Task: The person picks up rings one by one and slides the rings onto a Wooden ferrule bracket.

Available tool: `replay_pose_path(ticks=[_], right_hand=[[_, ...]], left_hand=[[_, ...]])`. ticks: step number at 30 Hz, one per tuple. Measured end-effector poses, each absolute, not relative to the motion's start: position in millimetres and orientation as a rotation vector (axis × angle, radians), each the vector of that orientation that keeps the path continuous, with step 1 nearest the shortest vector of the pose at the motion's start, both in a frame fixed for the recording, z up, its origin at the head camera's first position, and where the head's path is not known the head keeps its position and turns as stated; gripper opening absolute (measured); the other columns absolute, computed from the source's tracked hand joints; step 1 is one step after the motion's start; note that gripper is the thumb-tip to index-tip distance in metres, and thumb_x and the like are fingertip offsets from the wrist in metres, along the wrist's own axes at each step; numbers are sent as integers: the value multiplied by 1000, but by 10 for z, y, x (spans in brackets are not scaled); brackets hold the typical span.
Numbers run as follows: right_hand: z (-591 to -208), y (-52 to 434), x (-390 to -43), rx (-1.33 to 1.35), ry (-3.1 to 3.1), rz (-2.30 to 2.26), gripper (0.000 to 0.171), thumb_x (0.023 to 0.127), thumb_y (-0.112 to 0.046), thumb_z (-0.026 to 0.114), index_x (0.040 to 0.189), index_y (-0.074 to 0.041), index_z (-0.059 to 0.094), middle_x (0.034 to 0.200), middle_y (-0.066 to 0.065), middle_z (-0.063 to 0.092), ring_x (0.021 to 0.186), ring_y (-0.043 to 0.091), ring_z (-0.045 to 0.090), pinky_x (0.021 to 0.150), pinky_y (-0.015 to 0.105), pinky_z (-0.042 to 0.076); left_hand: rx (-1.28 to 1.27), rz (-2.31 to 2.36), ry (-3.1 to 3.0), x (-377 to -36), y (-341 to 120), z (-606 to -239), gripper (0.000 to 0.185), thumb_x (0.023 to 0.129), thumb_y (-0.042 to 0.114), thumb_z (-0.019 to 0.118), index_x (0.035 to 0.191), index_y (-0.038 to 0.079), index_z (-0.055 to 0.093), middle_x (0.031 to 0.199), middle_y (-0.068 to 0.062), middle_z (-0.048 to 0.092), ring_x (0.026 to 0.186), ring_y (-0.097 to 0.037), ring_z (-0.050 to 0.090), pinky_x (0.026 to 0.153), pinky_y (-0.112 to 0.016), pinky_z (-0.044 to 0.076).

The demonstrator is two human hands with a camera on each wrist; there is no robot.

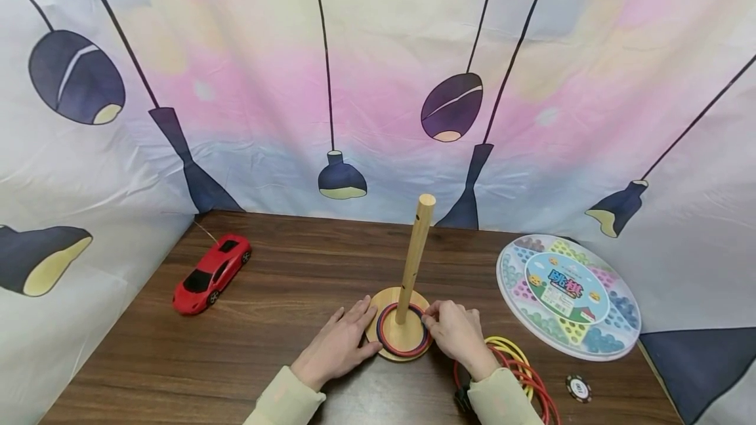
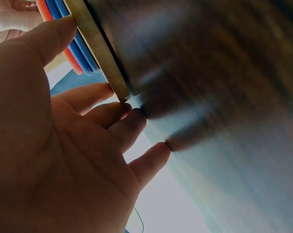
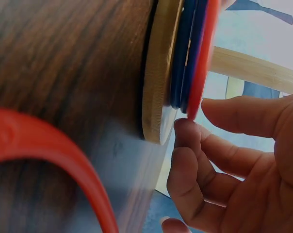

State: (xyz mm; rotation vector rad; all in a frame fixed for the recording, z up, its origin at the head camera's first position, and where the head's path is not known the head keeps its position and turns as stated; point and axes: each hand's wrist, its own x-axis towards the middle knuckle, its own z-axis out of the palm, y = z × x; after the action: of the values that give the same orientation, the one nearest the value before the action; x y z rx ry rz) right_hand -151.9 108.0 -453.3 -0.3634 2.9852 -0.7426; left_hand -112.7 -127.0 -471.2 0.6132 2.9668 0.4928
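A round wooden base (image 1: 386, 296) with an upright wooden post (image 1: 418, 248) stands on the table. Round the post, a red ring (image 3: 204, 63) lies on top of blue rings (image 3: 183, 63). My left hand (image 1: 338, 347) rests at the base's left side, fingers spread and loosely extended, the thumb touching the rim in the left wrist view. On the opposite side, my right hand (image 1: 459, 332) pinches the edge of the red ring between thumb and index finger. Its other fingers are bent and hold nothing.
Yellow and red rings (image 1: 546, 399) lie in a pile beneath the right forearm, with a small black item beside them. A poker chip (image 1: 578, 388) and a round Chinese checkers box (image 1: 567, 340) are at right. A red toy car (image 1: 212, 274) sits at left, before a patterned cloth (image 1: 378, 84).
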Motion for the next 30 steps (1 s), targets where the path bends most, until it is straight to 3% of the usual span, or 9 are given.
replay_pose_path(ticks=[8,15,24,30], right_hand=[[-4501,1114,-1480,-360,3009,-741,14,90,-29,68,91,-15,73,80,-7,68,76,20,63,74,50,36],[-4374,1226,-1417,-338,3010,-756,20,92,-29,67,101,-12,73,68,-12,60,67,10,57,75,50,36],[-4244,1450,-1323,-345,3014,-766,26,91,-31,69,106,-9,72,67,-13,58,67,7,55,83,53,36],[-4192,1672,-1289,-362,3014,-627,26,87,-29,74,107,-12,71,82,-7,59,81,15,56,77,46,39]], left_hand=[[617,511,2963,-1117,-1280,-4715,68,95,45,58,145,1,44,154,-17,33,140,-28,35,110,-53,30],[617,524,2960,-1106,-1289,-4704,68,95,44,59,145,0,44,154,-17,33,140,-28,35,110,-54,30],[624,519,2971,-1114,-1284,-4715,68,95,44,59,144,0,45,153,-17,34,139,-28,36,110,-53,30],[629,527,2973,-1118,-1283,-4713,68,95,45,59,144,0,45,153,-17,34,139,-28,36,111,-54,30]])
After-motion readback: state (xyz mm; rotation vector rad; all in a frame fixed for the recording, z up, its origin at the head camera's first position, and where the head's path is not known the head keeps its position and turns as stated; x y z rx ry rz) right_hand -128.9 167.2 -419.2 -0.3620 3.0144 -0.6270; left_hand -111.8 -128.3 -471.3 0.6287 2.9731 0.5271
